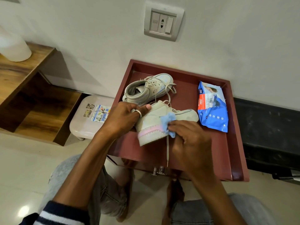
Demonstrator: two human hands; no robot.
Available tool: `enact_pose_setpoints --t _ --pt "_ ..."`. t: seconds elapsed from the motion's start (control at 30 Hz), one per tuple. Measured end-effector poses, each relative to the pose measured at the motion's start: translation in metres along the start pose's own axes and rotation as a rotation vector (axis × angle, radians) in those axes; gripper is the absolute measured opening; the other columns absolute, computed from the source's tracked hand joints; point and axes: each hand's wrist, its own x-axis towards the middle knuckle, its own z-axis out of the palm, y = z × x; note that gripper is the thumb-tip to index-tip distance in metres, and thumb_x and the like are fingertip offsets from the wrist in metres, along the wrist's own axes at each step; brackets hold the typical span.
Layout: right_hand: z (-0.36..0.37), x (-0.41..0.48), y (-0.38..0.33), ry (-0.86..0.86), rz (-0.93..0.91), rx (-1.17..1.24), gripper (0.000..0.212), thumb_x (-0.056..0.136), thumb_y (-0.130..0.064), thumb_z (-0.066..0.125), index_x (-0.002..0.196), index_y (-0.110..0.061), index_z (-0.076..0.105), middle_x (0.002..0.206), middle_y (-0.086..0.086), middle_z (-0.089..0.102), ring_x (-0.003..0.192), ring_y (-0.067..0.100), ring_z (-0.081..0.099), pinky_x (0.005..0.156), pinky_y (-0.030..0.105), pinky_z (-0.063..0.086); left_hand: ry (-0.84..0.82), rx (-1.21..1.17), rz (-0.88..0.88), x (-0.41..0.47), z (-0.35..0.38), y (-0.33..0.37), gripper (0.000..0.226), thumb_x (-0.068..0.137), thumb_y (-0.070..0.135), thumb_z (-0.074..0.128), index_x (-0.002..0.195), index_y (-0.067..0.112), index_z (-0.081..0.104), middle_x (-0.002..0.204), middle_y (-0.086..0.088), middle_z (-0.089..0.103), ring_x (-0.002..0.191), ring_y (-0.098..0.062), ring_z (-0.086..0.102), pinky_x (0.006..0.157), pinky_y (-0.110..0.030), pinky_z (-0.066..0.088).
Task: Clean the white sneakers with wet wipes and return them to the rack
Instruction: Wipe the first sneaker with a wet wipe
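Sneaker [151, 127], left of pack [212, 109], looks light, stiff: left grip [125, 117] clasps its heel; right grip [191, 140] pinches soft wipe [168, 121].

Left hand [123, 116] gripping the heel collar of a white sneaker [155, 125] tipped on its side, right hand [191, 140] pressing a blue wet wipe [168, 123] to its side, second sneaker [149, 89] behind, wipes pack [212, 108] to the right, all on a maroon tray-top stand [237, 143], beige stool [87, 120] beside it.

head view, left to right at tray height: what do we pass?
In order: wooden shelf → plastic stool → left hand, gripping the near sneaker → blue wipe → pack of wet wipes → black surface. Left out: right hand, overlapping the wipe.
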Motion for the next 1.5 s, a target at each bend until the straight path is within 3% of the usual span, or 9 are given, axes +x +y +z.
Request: enact_pose_setpoints --t 0.23,0.37,0.53,0.63,0.8,0.93,1.17,1.4,1.5 --pt "0.021 -0.018 -0.045 -0.241 -0.336 -0.023 0.033 0.097 -0.004 0.041 0.100 -0.001 0.073 0.104 0.010 0.070 0.101 0.024 0.061 0.090 0.031 0.051 -0.014 0.103 0.049 0.001 -0.006 -0.005 0.077 0.082 0.067 0.068 0.077 -0.010 0.058 0.071 -0.031 0.056 0.057 -0.031 0.049 0.060 -0.035 0.041" --pt "0.004 -0.002 -0.002 -0.081 -0.153 -0.018 0.026 0.077 0.010 0.056 0.093 -0.001 0.074 0.096 0.009 0.071 0.090 0.025 0.064 0.083 0.033 0.053 -0.045 0.011 0.019 0.000 -0.005 -0.002 0.055 0.092 0.044 0.069 0.085 -0.011 0.065 0.077 -0.022 0.071 0.068 -0.028 0.070 0.062 -0.037 0.061" --pt "-0.007 0.008 0.035 -0.034 0.130 -0.096 0.027 0.084 -0.008 0.051 0.098 -0.005 0.075 0.097 0.007 0.073 0.088 0.022 0.066 0.084 0.022 0.048 -0.079 0.002 -0.032 -0.001 -0.008 -0.002 0.053 0.095 0.047 0.063 0.095 -0.006 0.070 0.094 -0.021 0.075 0.088 -0.034 0.074 0.075 -0.046 0.064" --pt "0.005 -0.003 0.003 -0.081 0.059 -0.095 0.027 0.084 -0.006 0.058 0.106 -0.004 0.073 0.105 0.008 0.070 0.097 0.023 0.061 0.092 0.024 0.044 -0.015 0.192 0.002 -0.001 -0.007 -0.005 0.069 0.095 0.065 0.050 0.090 -0.001 0.066 0.087 -0.020 0.072 0.083 -0.037 0.070 0.078 -0.052 0.060" --pt "0.026 -0.014 -0.017 -0.167 -0.113 -0.127 0.036 0.085 0.001 0.050 0.114 -0.006 0.070 0.104 0.008 0.067 0.098 0.028 0.059 0.088 0.034 0.051 0.191 0.584 0.087 0.000 0.006 -0.012 0.082 0.087 0.082 0.025 0.076 0.007 0.057 0.067 -0.008 0.062 0.068 -0.026 0.060 0.066 -0.040 0.049" --pt "0.017 -0.007 0.010 -0.186 -0.077 -0.150 0.041 0.075 0.005 0.054 0.109 -0.009 0.072 0.101 0.006 0.067 0.093 0.028 0.059 0.079 0.037 0.054 0.099 0.594 0.124 0.002 0.000 -0.016 0.082 0.077 0.086 0.035 0.084 0.010 0.064 0.069 -0.006 0.066 0.065 -0.022 0.062 0.060 -0.038 0.048" --pt "0.004 0.013 0.045 -0.062 0.155 -0.186 0.027 0.082 0.005 0.063 0.105 -0.004 0.074 0.096 0.011 0.069 0.083 0.029 0.063 0.071 0.043 0.056 -0.080 0.501 0.129 0.003 -0.013 -0.020 0.092 0.068 0.097 0.038 0.097 0.015 0.069 0.089 -0.006 0.075 0.080 -0.025 0.069 0.077 -0.052 0.056" --pt "0.025 -0.022 -0.011 -0.176 0.015 -0.190 0.032 0.082 0.002 0.060 0.112 0.000 0.070 0.114 0.012 0.064 0.096 0.026 0.059 0.080 0.031 0.051 -0.062 0.606 0.129 0.000 -0.029 -0.018 0.052 0.078 0.073 0.052 0.070 0.022 0.057 0.062 0.004 0.060 0.058 -0.015 0.056 0.052 -0.028 0.040" --pt "0.015 -0.002 0.021 -0.152 0.178 -0.295 0.031 0.092 -0.005 0.055 0.122 -0.003 0.066 0.105 0.008 0.066 0.088 0.026 0.059 0.074 0.033 0.049 -0.060 0.600 0.169 0.001 -0.031 -0.022 0.063 0.076 0.084 0.050 0.070 0.021 0.058 0.063 0.001 0.062 0.059 -0.019 0.058 0.053 -0.035 0.044"
